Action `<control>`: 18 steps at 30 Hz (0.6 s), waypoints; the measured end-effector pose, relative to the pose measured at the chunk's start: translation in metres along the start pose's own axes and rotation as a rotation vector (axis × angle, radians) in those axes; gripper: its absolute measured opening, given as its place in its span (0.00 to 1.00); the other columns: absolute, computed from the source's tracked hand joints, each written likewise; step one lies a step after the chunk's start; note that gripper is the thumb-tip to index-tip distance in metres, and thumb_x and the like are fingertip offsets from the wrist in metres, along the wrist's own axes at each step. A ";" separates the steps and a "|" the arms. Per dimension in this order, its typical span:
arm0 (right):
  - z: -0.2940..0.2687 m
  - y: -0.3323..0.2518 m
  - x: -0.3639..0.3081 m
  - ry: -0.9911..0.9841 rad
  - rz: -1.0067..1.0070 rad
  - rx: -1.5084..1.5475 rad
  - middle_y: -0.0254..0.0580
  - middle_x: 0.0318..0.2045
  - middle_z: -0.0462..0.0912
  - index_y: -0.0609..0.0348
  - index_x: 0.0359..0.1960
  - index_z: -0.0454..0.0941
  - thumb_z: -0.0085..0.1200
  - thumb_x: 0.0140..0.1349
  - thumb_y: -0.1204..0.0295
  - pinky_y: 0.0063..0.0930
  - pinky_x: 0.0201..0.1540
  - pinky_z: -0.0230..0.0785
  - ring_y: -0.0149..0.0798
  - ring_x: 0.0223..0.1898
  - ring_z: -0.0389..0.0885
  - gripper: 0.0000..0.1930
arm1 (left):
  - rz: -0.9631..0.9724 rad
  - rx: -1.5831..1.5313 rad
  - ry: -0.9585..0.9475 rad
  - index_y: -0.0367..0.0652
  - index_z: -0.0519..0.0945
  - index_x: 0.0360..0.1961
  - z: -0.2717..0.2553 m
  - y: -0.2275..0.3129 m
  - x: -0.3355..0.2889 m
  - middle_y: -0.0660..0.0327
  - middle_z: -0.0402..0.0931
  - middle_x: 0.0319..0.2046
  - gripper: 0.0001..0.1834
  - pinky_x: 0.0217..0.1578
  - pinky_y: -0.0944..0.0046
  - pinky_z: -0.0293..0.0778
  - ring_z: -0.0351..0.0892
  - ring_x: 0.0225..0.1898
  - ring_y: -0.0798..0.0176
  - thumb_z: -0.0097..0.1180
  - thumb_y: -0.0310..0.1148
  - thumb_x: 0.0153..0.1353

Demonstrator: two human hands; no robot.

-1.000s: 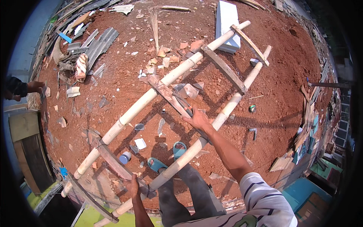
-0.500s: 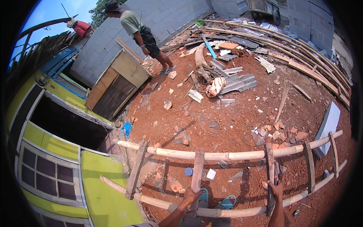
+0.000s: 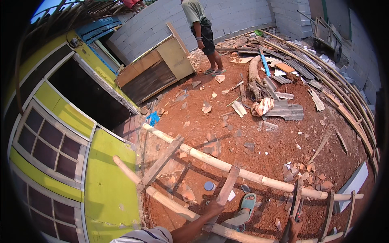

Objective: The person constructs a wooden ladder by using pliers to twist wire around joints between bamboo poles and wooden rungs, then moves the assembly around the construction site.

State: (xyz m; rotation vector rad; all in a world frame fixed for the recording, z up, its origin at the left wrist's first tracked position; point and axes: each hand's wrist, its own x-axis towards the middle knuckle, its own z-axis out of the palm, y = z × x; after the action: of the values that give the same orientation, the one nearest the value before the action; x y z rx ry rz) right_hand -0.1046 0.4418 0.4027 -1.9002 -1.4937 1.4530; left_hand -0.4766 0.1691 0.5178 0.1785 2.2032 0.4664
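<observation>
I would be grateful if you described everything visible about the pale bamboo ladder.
The pale bamboo ladder has two long round rails joined by flat, weathered wooden rungs. It leans against the green wall, seen from above over red dirt. The left hand grips the near rail by a rung; the right hand holds a rung further right.

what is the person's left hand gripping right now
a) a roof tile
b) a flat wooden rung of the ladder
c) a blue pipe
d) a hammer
b: the left hand closes on a flat wooden rung where it meets the lower pale pole of the ladder.
</observation>
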 end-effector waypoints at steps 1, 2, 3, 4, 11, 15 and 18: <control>0.001 -0.017 -0.011 -0.064 0.006 0.084 0.39 0.21 0.77 0.72 0.29 0.77 0.67 0.45 0.61 0.31 0.25 0.66 0.34 0.20 0.73 0.22 | -0.012 0.061 -0.022 0.38 0.67 0.58 -0.006 0.001 0.003 0.44 0.79 0.43 0.41 0.45 0.51 0.76 0.81 0.44 0.44 0.66 0.48 0.46; 0.007 -0.025 -0.021 -0.046 0.002 0.064 0.39 0.21 0.77 0.72 0.29 0.77 0.67 0.45 0.61 0.31 0.25 0.66 0.34 0.20 0.73 0.22 | -0.024 0.124 -0.048 0.38 0.66 0.60 -0.012 0.002 0.008 0.44 0.79 0.43 0.42 0.45 0.51 0.76 0.80 0.44 0.44 0.66 0.48 0.46; 0.014 -0.027 -0.027 0.061 -0.003 0.041 0.39 0.21 0.77 0.72 0.30 0.77 0.67 0.46 0.62 0.31 0.26 0.66 0.35 0.21 0.73 0.21 | -0.010 0.124 0.090 0.39 0.67 0.59 -0.015 0.000 0.013 0.44 0.79 0.43 0.41 0.46 0.51 0.76 0.80 0.45 0.45 0.66 0.48 0.46; 0.012 -0.023 -0.025 0.170 -0.007 0.007 0.40 0.22 0.78 0.72 0.31 0.77 0.67 0.47 0.63 0.32 0.27 0.67 0.36 0.22 0.74 0.21 | 0.040 0.087 0.180 0.40 0.68 0.58 -0.017 -0.003 0.017 0.44 0.79 0.43 0.41 0.46 0.51 0.76 0.80 0.45 0.45 0.66 0.48 0.45; -0.011 -0.206 -0.073 0.246 -0.243 -0.138 0.34 0.25 0.75 0.66 0.31 0.75 0.66 0.52 0.59 0.28 0.29 0.63 0.31 0.25 0.68 0.20 | 0.445 -0.262 0.249 0.35 0.72 0.51 -0.028 0.006 0.080 0.43 0.79 0.41 0.38 0.45 0.52 0.75 0.80 0.44 0.46 0.69 0.48 0.42; -0.063 -0.277 -0.066 0.361 -0.330 -0.228 0.32 0.21 0.74 0.64 0.29 0.76 0.65 0.54 0.62 0.26 0.25 0.61 0.29 0.22 0.67 0.16 | 0.276 -0.405 0.121 0.36 0.72 0.51 -0.009 0.086 0.077 0.44 0.78 0.45 0.38 0.49 0.53 0.73 0.78 0.48 0.47 0.69 0.49 0.42; -0.090 -0.349 -0.072 0.435 -0.412 -0.288 0.28 0.19 0.72 0.62 0.28 0.75 0.62 0.57 0.67 0.23 0.21 0.57 0.25 0.19 0.66 0.12 | 0.322 -0.445 -0.004 0.37 0.71 0.52 0.005 0.139 0.068 0.44 0.74 0.50 0.39 0.53 0.52 0.70 0.75 0.52 0.46 0.67 0.50 0.43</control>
State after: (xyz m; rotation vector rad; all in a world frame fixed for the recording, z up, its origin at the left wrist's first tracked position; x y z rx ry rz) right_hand -0.2097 0.5489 0.7380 -1.7618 -1.7935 0.6260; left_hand -0.5203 0.3173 0.5196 0.2918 2.0137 1.1168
